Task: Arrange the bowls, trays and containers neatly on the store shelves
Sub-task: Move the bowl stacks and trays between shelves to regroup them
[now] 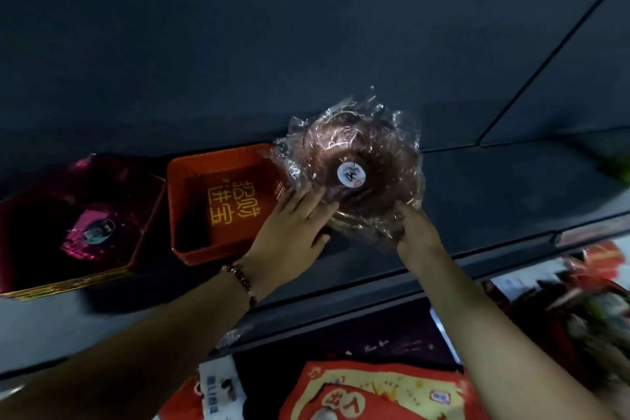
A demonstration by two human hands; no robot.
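Both hands, left hand [293, 225] and right hand [417, 232], hold a plastic-wrapped bowl [354, 177] at frame centre; just left of it on the shelf [494, 187] sits an orange tray [221, 201], touching the wrap.

2 bare forearms entered the frame from below, neither covered by a sleeve, glove or watch. The left wrist wore 1 bracelet [240, 281] of small, rounded beads in dark brown and reddish-amber tones, strung in a single row and sitting snug just below the left hand [289, 228]. The right hand [417, 232] and its wrist carried no visible jewellery. No rings showed on the fingers of either hand. Fingernails looked short and unpainted, though motion blur softened the finer detail of both hands.
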